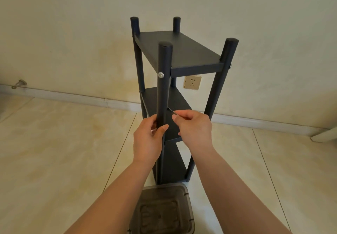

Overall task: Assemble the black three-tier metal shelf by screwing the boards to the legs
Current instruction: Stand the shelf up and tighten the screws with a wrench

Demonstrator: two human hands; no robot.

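Shelf (179, 51) in black metal stands upright on the pale tiled floor (54, 151), close to the wall (73, 24), its long axis vertical and its four round legs rising a little above the top board. Three boards sit between the legs, one above the other, their long sides running away from the person toward the wall.

At the near left leg (164, 80) of the shelf, the left hand (147, 140) wraps around the tube at about the level of the middle board (175, 106), fingers curled on the far side and thumb pressed on the near side. Its forearm comes up from the bottom of the view, tilted slightly right.

Just right of that same leg, the right hand (195, 126) pinches a thin silvery tool (172, 111) between thumb and curled fingers. The tool's free end points up and left toward the leg's inner side, where the middle board meets it; whether the tip touches a screw there cannot be seen. The right forearm slants in from the lower right.

Higher on the near left leg, a silver screw head (160, 75) shows at the top board's level. Behind the shelf, a wall socket (192, 82) shows between the legs. In front of the shelf's foot sits a dark translucent plastic box (162, 210) with its lid on.
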